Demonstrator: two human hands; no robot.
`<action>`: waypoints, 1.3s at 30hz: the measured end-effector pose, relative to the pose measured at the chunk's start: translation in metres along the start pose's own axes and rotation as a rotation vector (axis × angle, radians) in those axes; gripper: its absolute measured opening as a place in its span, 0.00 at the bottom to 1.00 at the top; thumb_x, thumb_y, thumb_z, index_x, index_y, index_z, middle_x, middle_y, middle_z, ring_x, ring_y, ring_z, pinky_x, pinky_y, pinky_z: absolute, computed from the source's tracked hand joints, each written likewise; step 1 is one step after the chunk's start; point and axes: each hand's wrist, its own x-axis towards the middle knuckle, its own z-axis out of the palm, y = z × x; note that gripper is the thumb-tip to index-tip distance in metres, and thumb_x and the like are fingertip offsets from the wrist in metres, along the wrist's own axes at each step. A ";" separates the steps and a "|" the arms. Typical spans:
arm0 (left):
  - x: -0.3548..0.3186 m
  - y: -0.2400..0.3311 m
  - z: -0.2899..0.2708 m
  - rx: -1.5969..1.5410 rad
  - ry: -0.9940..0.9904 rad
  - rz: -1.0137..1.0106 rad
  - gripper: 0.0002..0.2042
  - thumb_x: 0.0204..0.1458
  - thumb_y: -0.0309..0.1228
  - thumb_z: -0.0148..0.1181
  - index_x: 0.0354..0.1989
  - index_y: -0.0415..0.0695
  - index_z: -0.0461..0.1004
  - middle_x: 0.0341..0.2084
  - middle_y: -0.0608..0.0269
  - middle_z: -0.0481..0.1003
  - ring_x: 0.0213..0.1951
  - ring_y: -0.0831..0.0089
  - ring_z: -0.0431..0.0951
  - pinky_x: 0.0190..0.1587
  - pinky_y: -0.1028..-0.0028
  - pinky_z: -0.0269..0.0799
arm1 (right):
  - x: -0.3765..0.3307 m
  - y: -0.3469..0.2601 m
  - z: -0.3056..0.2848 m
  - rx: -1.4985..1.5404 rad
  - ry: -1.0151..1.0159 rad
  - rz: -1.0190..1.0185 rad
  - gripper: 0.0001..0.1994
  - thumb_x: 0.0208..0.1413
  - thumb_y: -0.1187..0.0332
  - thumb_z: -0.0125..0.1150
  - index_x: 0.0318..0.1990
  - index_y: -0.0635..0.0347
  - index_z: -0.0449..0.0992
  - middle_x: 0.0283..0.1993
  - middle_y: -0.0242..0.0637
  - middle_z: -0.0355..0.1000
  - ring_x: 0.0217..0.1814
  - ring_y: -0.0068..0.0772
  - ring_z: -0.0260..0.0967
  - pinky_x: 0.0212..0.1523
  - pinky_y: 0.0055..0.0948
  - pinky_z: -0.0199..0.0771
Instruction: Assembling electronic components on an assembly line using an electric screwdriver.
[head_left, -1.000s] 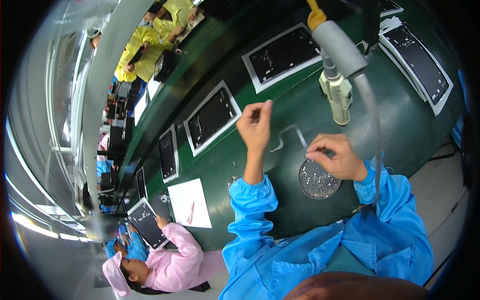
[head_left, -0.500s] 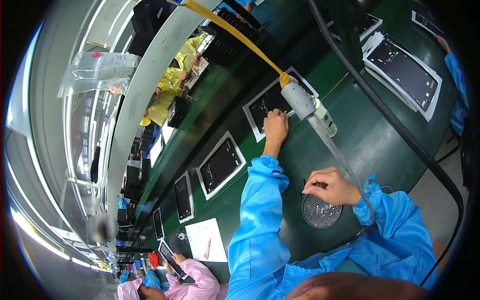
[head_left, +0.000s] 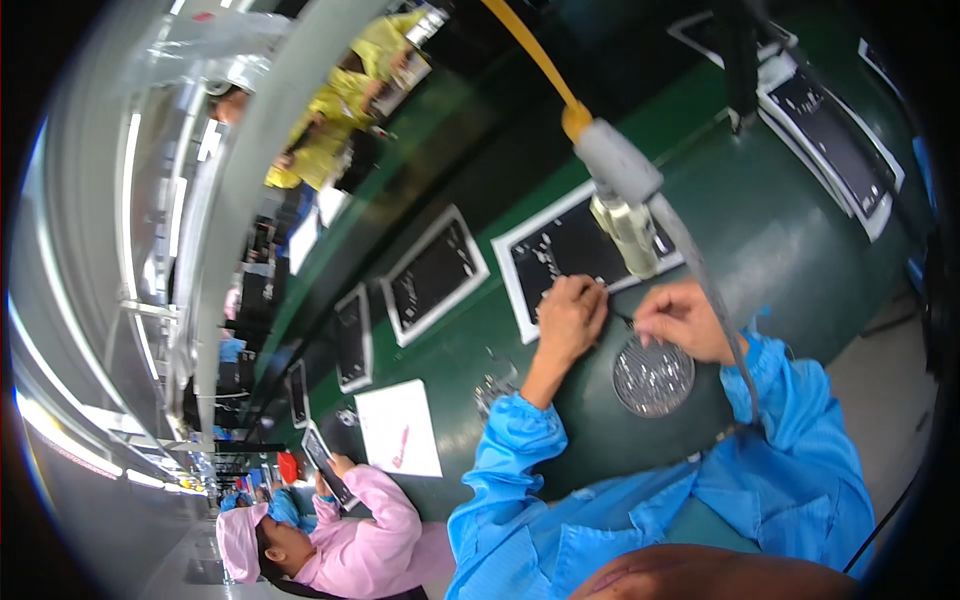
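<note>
My left hand [head_left: 572, 318] is closed, its fingers curled at the near edge of a black panel [head_left: 585, 245] on a white sheet. Small pale pieces lie on the panel. To its right, my right hand [head_left: 683, 322] pinches its fingers together above the far rim of a round dish [head_left: 652, 382] filled with small shiny parts. A thin dark thing shows by its fingertips, too blurred to name. Whatever lies inside the left fingers is hidden.
A grey lamp-like fixture [head_left: 620, 160] with a yellow cable hangs over the panel. More black panels on white sheets [head_left: 435, 275] line the green table [head_left: 530, 400]. White paper [head_left: 398, 428] lies at the left, near a person in pink [head_left: 370, 520]. Stacked panels [head_left: 835, 140] lie at the right.
My left hand has drawn back from over the panel to its near edge. The right hand has moved forward across the dish, closer to the left hand. The whole view has shifted.
</note>
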 end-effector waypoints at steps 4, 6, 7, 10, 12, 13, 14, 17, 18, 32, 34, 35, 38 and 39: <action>-0.026 0.018 -0.006 -0.034 -0.025 -0.036 0.05 0.44 0.29 0.65 0.28 0.43 0.78 0.30 0.61 0.74 0.31 0.62 0.74 0.30 0.65 0.72 | 0.006 0.002 0.003 -0.112 -0.030 -0.063 0.02 0.53 0.79 0.59 0.30 0.68 0.77 0.27 0.36 0.75 0.30 0.23 0.73 0.32 0.23 0.74; -0.034 0.026 -0.007 -0.092 -0.017 -0.098 0.05 0.43 0.28 0.66 0.29 0.43 0.79 0.31 0.60 0.75 0.32 0.61 0.76 0.32 0.65 0.73 | 0.012 0.010 0.005 -0.224 0.001 -0.178 0.02 0.52 0.78 0.61 0.30 0.68 0.78 0.27 0.37 0.76 0.29 0.24 0.74 0.30 0.23 0.74; -0.038 0.025 -0.005 -0.161 -0.008 -0.140 0.05 0.44 0.28 0.66 0.29 0.42 0.80 0.31 0.59 0.76 0.33 0.60 0.76 0.33 0.66 0.73 | 0.013 0.011 0.004 -0.308 0.024 -0.257 0.03 0.51 0.77 0.62 0.30 0.68 0.78 0.27 0.36 0.77 0.28 0.23 0.75 0.30 0.22 0.74; -0.047 0.017 -0.011 -0.237 -0.015 -0.320 0.06 0.44 0.27 0.66 0.30 0.41 0.81 0.32 0.59 0.77 0.33 0.61 0.77 0.35 0.67 0.72 | 0.018 0.017 0.003 -0.456 0.069 -0.287 0.03 0.49 0.75 0.65 0.31 0.66 0.79 0.27 0.36 0.77 0.27 0.24 0.75 0.29 0.21 0.74; -0.055 0.023 -0.013 -0.286 -0.008 -0.408 0.07 0.44 0.28 0.67 0.30 0.40 0.81 0.31 0.61 0.77 0.33 0.62 0.76 0.36 0.67 0.71 | 0.019 0.027 -0.003 -0.529 0.085 -0.324 0.03 0.49 0.76 0.65 0.31 0.65 0.80 0.26 0.35 0.77 0.26 0.24 0.75 0.28 0.21 0.73; -0.057 0.025 -0.012 -0.294 -0.005 -0.415 0.07 0.44 0.28 0.67 0.30 0.40 0.81 0.31 0.61 0.77 0.33 0.62 0.76 0.36 0.67 0.71 | 0.019 0.030 -0.005 -0.535 0.079 -0.317 0.03 0.49 0.76 0.65 0.31 0.65 0.80 0.26 0.35 0.77 0.26 0.24 0.75 0.28 0.21 0.73; -0.059 0.027 -0.010 -0.274 0.005 -0.381 0.07 0.44 0.28 0.67 0.30 0.39 0.81 0.31 0.61 0.77 0.33 0.62 0.75 0.36 0.68 0.71 | 0.019 0.032 -0.007 -0.601 0.076 -0.330 0.03 0.48 0.76 0.65 0.31 0.64 0.80 0.26 0.36 0.77 0.25 0.25 0.75 0.27 0.21 0.73; -0.065 0.025 -0.010 -0.316 0.018 -0.386 0.06 0.45 0.28 0.66 0.30 0.39 0.80 0.31 0.61 0.77 0.34 0.62 0.74 0.37 0.69 0.70 | 0.019 0.040 -0.007 -0.703 0.056 -0.350 0.03 0.48 0.75 0.66 0.31 0.64 0.80 0.26 0.36 0.77 0.24 0.26 0.74 0.26 0.22 0.72; -0.066 0.025 -0.010 -0.378 0.012 -0.420 0.06 0.45 0.27 0.66 0.31 0.39 0.80 0.32 0.61 0.77 0.34 0.63 0.74 0.37 0.69 0.70 | 0.020 0.043 -0.006 -0.706 0.042 -0.352 0.03 0.48 0.75 0.65 0.31 0.64 0.80 0.27 0.37 0.77 0.24 0.28 0.73 0.25 0.24 0.72; -0.062 0.031 -0.003 -0.241 0.000 -0.372 0.09 0.46 0.29 0.64 0.36 0.44 0.81 0.33 0.62 0.75 0.36 0.61 0.73 0.40 0.67 0.68 | 0.035 0.059 -0.009 -0.978 -0.400 -0.348 0.03 0.44 0.79 0.59 0.28 0.66 0.76 0.35 0.38 0.70 0.43 0.41 0.66 0.44 0.37 0.67; -0.062 0.033 -0.004 -0.206 0.004 -0.346 0.09 0.47 0.29 0.63 0.38 0.45 0.81 0.33 0.62 0.75 0.36 0.61 0.73 0.40 0.67 0.68 | 0.036 0.056 -0.008 -0.969 -0.431 -0.333 0.05 0.42 0.80 0.57 0.28 0.66 0.76 0.35 0.38 0.70 0.43 0.41 0.65 0.44 0.37 0.67; -0.062 0.033 -0.005 -0.205 0.005 -0.350 0.09 0.47 0.29 0.63 0.38 0.45 0.81 0.33 0.62 0.75 0.36 0.61 0.73 0.40 0.67 0.68 | 0.037 0.055 -0.008 -0.962 -0.455 -0.316 0.07 0.40 0.81 0.55 0.28 0.67 0.77 0.35 0.39 0.70 0.43 0.41 0.65 0.45 0.38 0.67; -0.061 0.033 -0.002 -0.216 -0.001 -0.357 0.09 0.48 0.27 0.62 0.38 0.46 0.81 0.33 0.61 0.75 0.36 0.61 0.73 0.40 0.66 0.68 | 0.036 0.054 -0.012 -0.953 -0.470 -0.313 0.11 0.37 0.81 0.51 0.29 0.67 0.79 0.35 0.39 0.70 0.43 0.41 0.65 0.45 0.37 0.67; -0.060 0.032 -0.001 -0.206 0.004 -0.328 0.09 0.48 0.26 0.61 0.38 0.46 0.81 0.32 0.61 0.75 0.36 0.61 0.72 0.39 0.66 0.68 | 0.035 0.054 -0.012 -0.951 -0.470 -0.312 0.11 0.37 0.81 0.51 0.29 0.67 0.79 0.35 0.39 0.70 0.43 0.41 0.65 0.45 0.37 0.67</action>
